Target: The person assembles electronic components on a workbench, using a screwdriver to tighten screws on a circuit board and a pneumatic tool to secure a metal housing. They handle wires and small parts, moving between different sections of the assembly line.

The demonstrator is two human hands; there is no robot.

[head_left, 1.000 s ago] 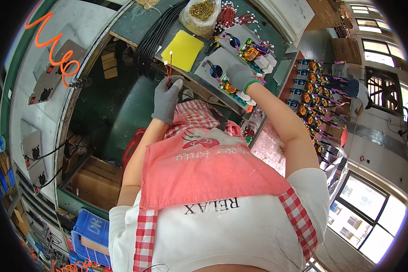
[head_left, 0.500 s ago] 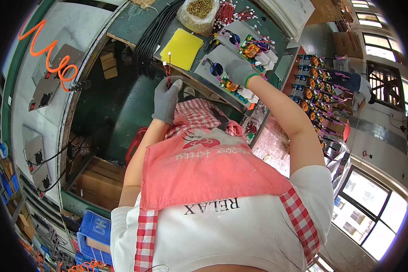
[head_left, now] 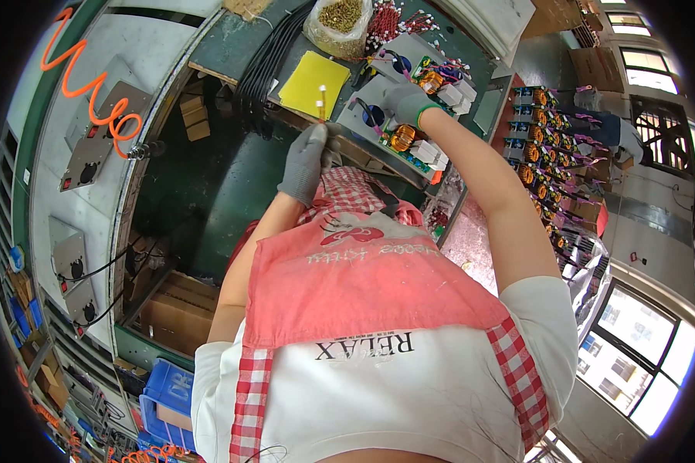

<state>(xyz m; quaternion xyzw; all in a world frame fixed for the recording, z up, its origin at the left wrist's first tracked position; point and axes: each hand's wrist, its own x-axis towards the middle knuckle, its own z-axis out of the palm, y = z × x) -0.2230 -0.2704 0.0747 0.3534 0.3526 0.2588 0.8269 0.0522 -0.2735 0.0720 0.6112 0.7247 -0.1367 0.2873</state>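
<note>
My left hand (head_left: pixel 307 160), in a grey glove, is closed on a short wire lead (head_left: pixel 322 104) that stands up from the fingertips with small white plugs on it. Also gloved in grey, my right hand (head_left: pixel 409 105) is over a grey metal plate (head_left: pixel 354 117) at the bench's near edge; its fingers are largely hidden. This plate carries a round dark-blue part (head_left: pixel 373 116), a copper-wound coil (head_left: pixel 402 138) and white blocks (head_left: pixel 431 153) on a green board. A similar unit (head_left: pixel 432 80) lies just behind it.
A yellow sheet stack (head_left: pixel 313 85) lies left of the plates, beside a bundle of black cables (head_left: pixel 264 65). Behind are an open bag of small brass-coloured parts (head_left: pixel 338 23) and red wire leads (head_left: pixel 392 23). Several similar units (head_left: pixel 531 131) stand in rows at right, near another person (head_left: pixel 622 143).
My left hand has moved right with the wire lead, closer to the near plate. My right hand has shifted slightly up and left over that plate. The whole view has shifted a little.
</note>
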